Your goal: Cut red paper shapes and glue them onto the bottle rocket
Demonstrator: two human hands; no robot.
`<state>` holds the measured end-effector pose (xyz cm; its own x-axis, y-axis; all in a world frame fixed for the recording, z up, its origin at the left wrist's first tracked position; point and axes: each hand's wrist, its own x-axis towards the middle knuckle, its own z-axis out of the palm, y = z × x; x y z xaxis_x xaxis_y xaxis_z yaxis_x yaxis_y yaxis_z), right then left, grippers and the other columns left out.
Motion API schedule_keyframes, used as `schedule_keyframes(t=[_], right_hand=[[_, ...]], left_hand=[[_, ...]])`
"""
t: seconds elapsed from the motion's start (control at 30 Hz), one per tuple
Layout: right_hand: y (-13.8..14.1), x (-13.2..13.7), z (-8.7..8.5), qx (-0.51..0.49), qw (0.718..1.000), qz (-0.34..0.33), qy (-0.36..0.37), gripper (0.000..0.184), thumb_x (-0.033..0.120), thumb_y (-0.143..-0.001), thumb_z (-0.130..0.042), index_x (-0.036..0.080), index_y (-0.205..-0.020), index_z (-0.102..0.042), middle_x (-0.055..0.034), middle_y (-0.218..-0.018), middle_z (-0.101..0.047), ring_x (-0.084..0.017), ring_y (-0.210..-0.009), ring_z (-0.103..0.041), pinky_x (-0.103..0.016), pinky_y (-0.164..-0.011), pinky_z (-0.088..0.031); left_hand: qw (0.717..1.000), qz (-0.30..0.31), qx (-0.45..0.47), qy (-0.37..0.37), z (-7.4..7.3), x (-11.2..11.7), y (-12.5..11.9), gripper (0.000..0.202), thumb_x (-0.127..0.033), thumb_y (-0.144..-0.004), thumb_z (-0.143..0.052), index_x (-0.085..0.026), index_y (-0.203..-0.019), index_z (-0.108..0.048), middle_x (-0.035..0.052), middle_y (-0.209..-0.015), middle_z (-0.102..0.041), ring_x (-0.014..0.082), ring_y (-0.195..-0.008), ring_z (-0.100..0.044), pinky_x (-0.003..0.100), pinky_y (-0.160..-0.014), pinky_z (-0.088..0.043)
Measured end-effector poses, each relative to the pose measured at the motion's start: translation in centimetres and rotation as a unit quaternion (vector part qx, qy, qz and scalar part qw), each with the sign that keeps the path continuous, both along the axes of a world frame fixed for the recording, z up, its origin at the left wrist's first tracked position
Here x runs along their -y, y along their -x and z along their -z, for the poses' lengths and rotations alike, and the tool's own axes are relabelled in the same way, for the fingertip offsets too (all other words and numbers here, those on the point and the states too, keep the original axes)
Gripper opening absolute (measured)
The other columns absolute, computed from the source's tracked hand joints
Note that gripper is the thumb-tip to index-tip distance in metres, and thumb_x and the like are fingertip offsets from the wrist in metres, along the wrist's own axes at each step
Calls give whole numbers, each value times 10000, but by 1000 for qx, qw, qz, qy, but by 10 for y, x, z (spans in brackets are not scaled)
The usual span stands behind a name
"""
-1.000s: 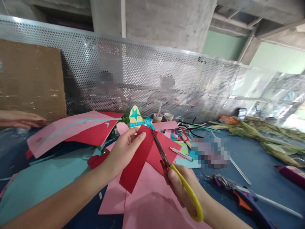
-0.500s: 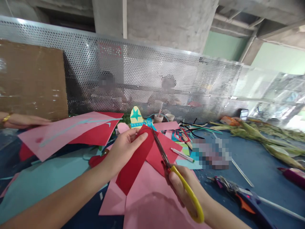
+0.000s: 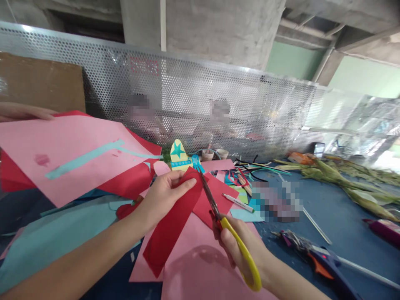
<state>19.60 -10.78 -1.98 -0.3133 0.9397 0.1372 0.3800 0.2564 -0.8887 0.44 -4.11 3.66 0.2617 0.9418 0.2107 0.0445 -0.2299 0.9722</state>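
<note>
My left hand [image 3: 164,196] pinches the upper edge of a dark red paper strip [image 3: 171,225], which hangs down and to the left above the table. My right hand [image 3: 240,250] grips yellow-handled scissors [image 3: 218,216]; their blades lie closed along the strip's right edge, tips near the top of the paper. A second red piece [image 3: 215,200] sits just right of the blades. Pink paper [image 3: 203,271] lies under both hands.
Another person's hand [image 3: 25,112] at far left lifts a pink sheet [image 3: 62,154] with a teal strip over red sheets. Teal paper [image 3: 56,237], a pen [image 3: 239,203], a blue glue gun [image 3: 328,262], corn husks [image 3: 350,179], a star-marked cutout [image 3: 178,153] and a perforated metal screen [image 3: 218,104] surround the blue table.
The red strip now hangs longer and lower from my left hand, and the scissors have shifted slightly. The other person's hand has raised the pink and red sheets at left.
</note>
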Motion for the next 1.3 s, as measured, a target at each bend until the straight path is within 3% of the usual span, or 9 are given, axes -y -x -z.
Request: schedule_keyframes(t=[0.43,0.87,1.13,1.3], right_hand=[[-7,-7,28,-49,997,-30,-51,594,774,-897,-272,210,-842,-451,31,-696,-418,-102,-506,-354,-227,-434,-324],[-2,-4,8,-3,999,-12,-42,665,850,-833,-223,219,-755,-417,54,-573,-387,-95,-436,-321,-231,-395,-285],[0,-4,7,-32,999,1,-9,674,874,-801,-266,221,-746,-425,64,-565,-353,-87,-429,-312,-219,-374,-317],[1,0,4,-65,998,2,5,678,889,-772,-323,219,-715,-409,71,-577,-333,-61,-405,-279,-200,-341,-251]], left_hand=[[999,8,-29,12,0,5,-4,244,-439,-754,-720,-209,-835,-732,29,-837,-733,229,-819,-673,327,-736,-502],[998,35,-13,49,0,3,-2,293,-450,-741,-739,-176,-845,-716,49,-876,-721,211,-823,-656,322,-752,-488],[997,47,0,59,-2,6,-4,276,-437,-745,-743,-178,-835,-715,27,-842,-713,194,-812,-653,308,-765,-470],[998,40,1,53,-2,6,-4,260,-438,-744,-746,-190,-816,-714,13,-823,-703,188,-807,-641,301,-745,-465]])
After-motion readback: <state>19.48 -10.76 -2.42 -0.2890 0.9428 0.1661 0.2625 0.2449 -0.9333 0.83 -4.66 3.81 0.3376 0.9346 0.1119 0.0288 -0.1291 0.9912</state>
